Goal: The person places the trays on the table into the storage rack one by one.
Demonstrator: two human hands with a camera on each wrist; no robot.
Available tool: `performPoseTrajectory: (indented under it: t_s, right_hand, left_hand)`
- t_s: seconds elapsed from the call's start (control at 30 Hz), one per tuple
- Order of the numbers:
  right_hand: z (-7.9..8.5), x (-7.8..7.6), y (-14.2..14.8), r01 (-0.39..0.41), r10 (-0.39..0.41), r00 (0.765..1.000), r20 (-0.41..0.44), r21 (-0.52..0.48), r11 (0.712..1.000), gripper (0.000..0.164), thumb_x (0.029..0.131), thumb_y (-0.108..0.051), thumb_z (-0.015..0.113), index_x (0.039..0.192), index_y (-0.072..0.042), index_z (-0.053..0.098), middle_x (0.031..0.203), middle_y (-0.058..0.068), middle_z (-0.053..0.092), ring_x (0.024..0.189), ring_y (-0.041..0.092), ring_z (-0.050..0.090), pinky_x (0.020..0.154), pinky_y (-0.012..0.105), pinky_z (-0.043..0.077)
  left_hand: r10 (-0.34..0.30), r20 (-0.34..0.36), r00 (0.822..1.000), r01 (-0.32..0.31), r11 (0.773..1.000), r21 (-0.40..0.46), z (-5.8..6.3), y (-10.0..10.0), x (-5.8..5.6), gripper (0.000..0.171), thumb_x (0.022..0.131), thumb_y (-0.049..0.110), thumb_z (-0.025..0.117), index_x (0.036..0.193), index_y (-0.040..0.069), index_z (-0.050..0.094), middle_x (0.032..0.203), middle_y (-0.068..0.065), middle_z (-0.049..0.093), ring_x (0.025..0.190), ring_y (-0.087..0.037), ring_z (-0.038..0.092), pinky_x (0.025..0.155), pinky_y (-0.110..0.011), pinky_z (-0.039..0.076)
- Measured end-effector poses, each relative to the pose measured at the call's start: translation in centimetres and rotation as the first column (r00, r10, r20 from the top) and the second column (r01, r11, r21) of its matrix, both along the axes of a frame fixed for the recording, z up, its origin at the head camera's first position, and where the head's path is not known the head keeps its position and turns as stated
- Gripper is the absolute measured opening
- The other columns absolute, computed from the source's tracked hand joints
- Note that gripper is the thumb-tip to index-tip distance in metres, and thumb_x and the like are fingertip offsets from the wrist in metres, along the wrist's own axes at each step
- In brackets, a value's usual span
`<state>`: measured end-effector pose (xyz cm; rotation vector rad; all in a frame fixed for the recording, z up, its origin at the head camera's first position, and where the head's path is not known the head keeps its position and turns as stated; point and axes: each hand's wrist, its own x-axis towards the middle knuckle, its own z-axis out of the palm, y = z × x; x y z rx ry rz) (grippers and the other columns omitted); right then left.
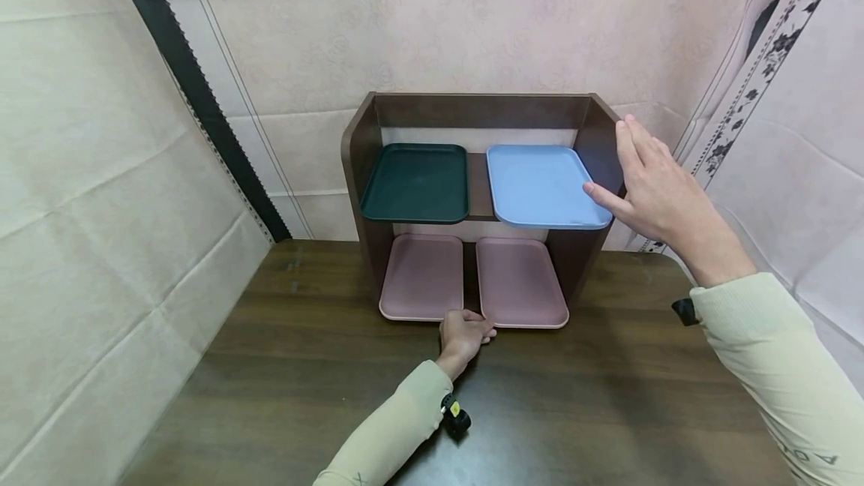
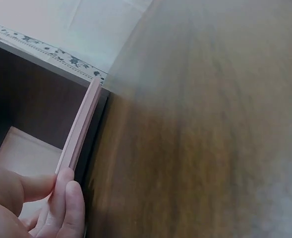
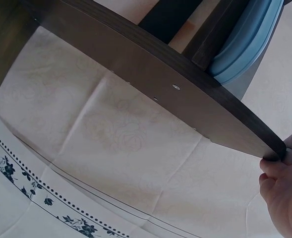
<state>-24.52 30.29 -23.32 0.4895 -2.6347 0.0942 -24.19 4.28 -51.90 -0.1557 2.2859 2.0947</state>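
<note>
A dark brown two-level shelf (image 1: 482, 109) holds a dark green tray (image 1: 420, 186) and a light blue tray (image 1: 543, 186) on top. Two pink trays, a left one (image 1: 424, 276) and a right one (image 1: 518, 280), lie on the lower level. My left hand (image 1: 462, 337) pinches the front left corner of the right pink tray, with thumb above and fingers below its rim (image 2: 80, 131). My right hand (image 1: 661, 190) is at the shelf's right side panel (image 3: 185, 94), its fingers straight and touching the panel's edge. Its thumb reaches across near the blue tray.
The shelf stands on a brown wooden table (image 1: 304, 366) near its back edge. Pale cloth curtains (image 1: 472, 36) hang behind and on both sides. A floral trim strip (image 1: 756, 73) runs down the right one.
</note>
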Motion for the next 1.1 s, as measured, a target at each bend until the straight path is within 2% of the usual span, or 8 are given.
performPoseTrajectory:
  t_s: [0.17, 0.3, 0.43, 0.53, 0.63, 0.77, 0.93, 1.1]
  right_hand:
    - [0.1, -0.2, 0.0, -0.004, 0.004, 1.000, 0.003, -0.005, 1.000, 0.094, 0.095, -0.053, 0.048, 0.154, 0.001, -0.002, 0.163, 0.019, -0.002, 0.152, 0.036, 0.006, 0.124, 0.054, 0.009]
    - [0.1, -0.3, 0.0, -0.005, 0.005, 1.000, 0.012, -0.008, 1.000, 0.094, 0.095, -0.054, 0.048, 0.154, 0.001, -0.002, 0.163, 0.018, -0.003, 0.152, 0.036, 0.005, 0.124, 0.054, 0.007]
    - [0.2, -0.4, -0.1, -0.014, 0.014, 1.000, 0.015, -0.003, 1.000, 0.095, 0.095, -0.054, 0.048, 0.154, 0.001, -0.002, 0.163, 0.019, -0.003, 0.151, 0.038, 0.007, 0.124, 0.054, 0.008]
    - [0.3, -0.4, 0.0, -0.014, 0.014, 1.000, 0.016, 0.001, 1.000, 0.094, 0.095, -0.054, 0.048, 0.154, 0.000, -0.002, 0.163, 0.019, -0.003, 0.150, 0.039, 0.009, 0.124, 0.054, 0.008]
    - [0.5, -0.4, 0.1, -0.010, 0.010, 1.000, 0.020, 0.004, 1.000, 0.095, 0.095, -0.054, 0.048, 0.154, 0.000, -0.003, 0.163, 0.019, -0.002, 0.149, 0.041, 0.012, 0.124, 0.054, 0.009]
    - [0.8, -0.2, 0.3, -0.005, 0.005, 0.999, 0.033, 0.014, 1.000, 0.095, 0.095, -0.054, 0.048, 0.154, 0.001, -0.002, 0.163, 0.020, -0.002, 0.148, 0.043, 0.013, 0.123, 0.055, 0.010]
    - [1.6, 0.2, 0.6, 0.019, -0.021, 0.996, 0.084, 0.021, 1.000, 0.095, 0.096, -0.056, 0.045, 0.154, -0.001, -0.004, 0.163, 0.018, -0.004, 0.146, 0.048, 0.013, 0.122, 0.058, 0.010]
    - [2.5, 0.9, 1.2, 0.041, -0.040, 0.988, 0.149, -0.007, 0.999, 0.094, 0.096, -0.055, 0.044, 0.154, -0.001, -0.008, 0.162, 0.019, -0.008, 0.147, 0.048, 0.006, 0.122, 0.058, 0.005]
  left_hand:
    - [-0.003, -0.036, 0.999, 0.002, 1.000, -0.009, 0.0, -0.5, 0.0, 0.011, 0.080, 0.008, 0.076, 0.087, 0.000, 0.074, 0.074, -0.010, 0.076, 0.064, -0.020, 0.074, 0.057, -0.026, 0.060]
    - [-0.074, -0.097, 0.993, 0.063, 0.992, -0.106, 0.9, -1.3, 0.5, 0.010, 0.082, 0.011, 0.074, 0.089, 0.003, 0.074, 0.074, -0.007, 0.076, 0.065, -0.019, 0.074, 0.059, -0.024, 0.059]
    - [-0.159, -0.202, 0.966, 0.094, 0.949, -0.299, 2.6, -2.8, 1.3, 0.009, 0.084, 0.016, 0.072, 0.089, 0.009, 0.075, 0.074, 0.001, 0.075, 0.065, -0.010, 0.072, 0.062, -0.018, 0.056]
    - [-0.212, -0.290, 0.933, 0.078, 0.907, -0.413, 4.2, -4.3, 1.8, 0.012, 0.086, 0.019, 0.070, 0.094, 0.011, 0.075, 0.081, 0.002, 0.076, 0.069, -0.005, 0.071, 0.065, -0.016, 0.056]
    - [-0.278, -0.346, 0.896, 0.077, 0.865, -0.495, 5.6, -5.9, 2.4, 0.018, 0.087, 0.019, 0.068, 0.103, 0.011, 0.073, 0.091, -0.001, 0.076, 0.079, -0.008, 0.072, 0.071, -0.020, 0.058]
    - [-0.377, -0.390, 0.840, 0.054, 0.773, -0.632, 7.2, -8.4, 3.4, 0.028, 0.087, 0.021, 0.068, 0.114, 0.012, 0.070, 0.105, -0.002, 0.075, 0.097, -0.011, 0.071, 0.085, -0.027, 0.058]
    - [-0.484, -0.420, 0.768, -0.050, 0.609, -0.792, 8.9, -12.1, 4.2, 0.038, 0.088, 0.024, 0.068, 0.124, 0.013, 0.065, 0.121, -0.004, 0.069, 0.113, -0.017, 0.066, 0.092, -0.034, 0.057]
    - [-0.547, -0.421, 0.724, -0.166, 0.455, -0.875, 9.9, -16.0, 4.6, 0.046, 0.088, 0.026, 0.068, 0.129, 0.009, 0.060, 0.130, -0.008, 0.063, 0.120, -0.024, 0.061, 0.096, -0.041, 0.055]
